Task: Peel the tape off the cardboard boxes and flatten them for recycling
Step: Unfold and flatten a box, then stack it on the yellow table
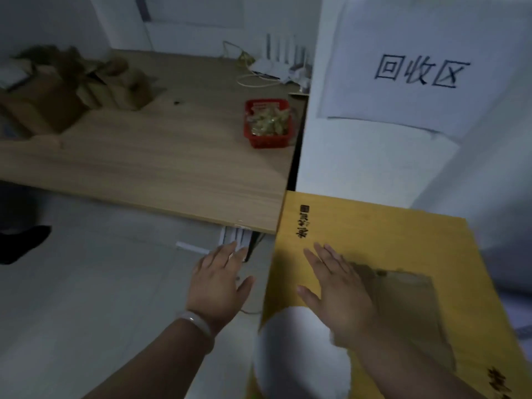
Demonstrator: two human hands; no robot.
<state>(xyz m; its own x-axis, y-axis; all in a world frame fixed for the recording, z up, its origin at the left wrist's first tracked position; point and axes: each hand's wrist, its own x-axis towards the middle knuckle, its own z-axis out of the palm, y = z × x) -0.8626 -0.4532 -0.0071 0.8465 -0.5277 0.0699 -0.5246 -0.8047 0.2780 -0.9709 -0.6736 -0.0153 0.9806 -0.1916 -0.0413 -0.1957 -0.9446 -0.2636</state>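
Observation:
A flattened yellow cardboard box (403, 249) with black printed characters lies at the lower right, below a white wall. My right hand (336, 292) is spread flat over it with straight fingers, next to a torn brown patch (403, 306). My left hand (218, 280), a pale bracelet on its wrist, hovers open over the floor just left of the box and holds nothing. Several brown cardboard boxes (66, 84), blurred, stand on the far left of the wooden table (161, 165).
A red basket (269, 123) with yellowish contents sits near the table's right edge. Cables and white items (276, 67) lie at the table's back. A paper sign with handwritten characters (414, 70) hangs on the wall. A dark shoe (23, 243) shows at the left.

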